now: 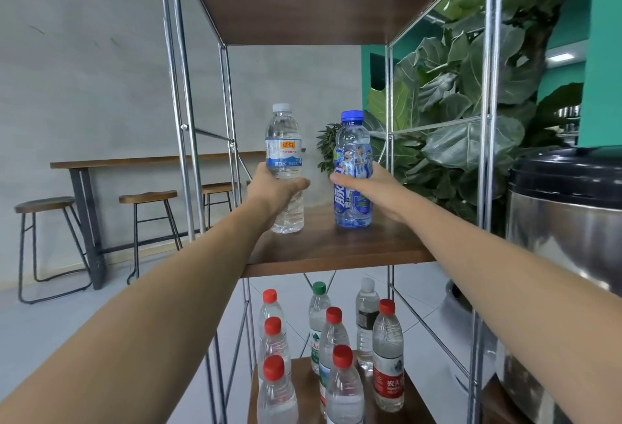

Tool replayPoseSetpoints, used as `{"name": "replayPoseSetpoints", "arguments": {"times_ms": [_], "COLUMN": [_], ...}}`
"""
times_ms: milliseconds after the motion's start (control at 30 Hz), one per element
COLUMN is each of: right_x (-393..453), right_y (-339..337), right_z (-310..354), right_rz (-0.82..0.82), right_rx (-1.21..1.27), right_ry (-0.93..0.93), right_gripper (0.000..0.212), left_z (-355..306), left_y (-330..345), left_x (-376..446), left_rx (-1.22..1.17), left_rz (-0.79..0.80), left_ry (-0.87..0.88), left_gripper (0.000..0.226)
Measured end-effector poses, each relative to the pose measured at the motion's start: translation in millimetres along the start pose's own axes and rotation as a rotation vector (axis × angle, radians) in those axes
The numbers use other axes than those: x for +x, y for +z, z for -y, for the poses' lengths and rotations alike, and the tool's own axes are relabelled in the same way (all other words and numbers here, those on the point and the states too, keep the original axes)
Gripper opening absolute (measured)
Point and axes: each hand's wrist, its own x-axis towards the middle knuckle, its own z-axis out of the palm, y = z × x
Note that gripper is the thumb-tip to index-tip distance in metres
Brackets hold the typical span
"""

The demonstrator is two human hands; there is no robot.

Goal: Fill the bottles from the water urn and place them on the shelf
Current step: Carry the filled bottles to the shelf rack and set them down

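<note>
Both arms out: the left hand [274, 189] wraps the clear white-capped water bottle [284, 167], the right hand [365, 184] grips the blue-capped, blue-labelled bottle [353, 171]. Both bottles stand upright, side by side, on the brown wooden shelf [336, 248].

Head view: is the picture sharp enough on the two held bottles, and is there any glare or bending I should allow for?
Head view: the white-capped bottle and blue-capped bottle are sharp, labels readable; wide-angle distortion bows the shelf posts; soft highlights on the steel urn; forearms at the lower edge look slightly soft.
</note>
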Motion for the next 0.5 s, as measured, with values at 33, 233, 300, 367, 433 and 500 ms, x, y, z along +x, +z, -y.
{"name": "replayPoseSetpoints", "arguments": {"times_ms": [33, 233, 300, 367, 433, 500], "right_x": [-5, -58, -81, -108, -138, -168], "right_y": [-2, -13, -16, -17, -19, -22], "right_z": [1, 10, 10, 9, 4, -3], "right_rz": [0.0, -0.021, -0.011, 0.027, 0.061, 0.071], "right_rx": [-0.026, -0.507, -0.683, -0.799, -0.922, -1.079], "right_ry": [0.007, -0.015, -0.029, -0.046, -0.074, -0.117], "right_gripper": [0.064, 0.038, 0.058, 0.06, 0.059, 0.059], "left_z": [1, 1, 0, -3, -8, -8], "left_y": [-1, -11, -15, -17, -17, -11], "left_x": [-2, -35, -59, -91, -125, -159], "left_rx": [0.037, 0.378, 0.514, 0.676, 0.877, 1.054], "left_rz": [0.003, 0.037, 0.087, 0.132, 0.164, 0.217], "left_ry": [-0.009, -0.034, 0.002, 0.078, 0.146, 0.246], "left_gripper": [0.063, 0.061, 0.06, 0.065, 0.067, 0.068]}}
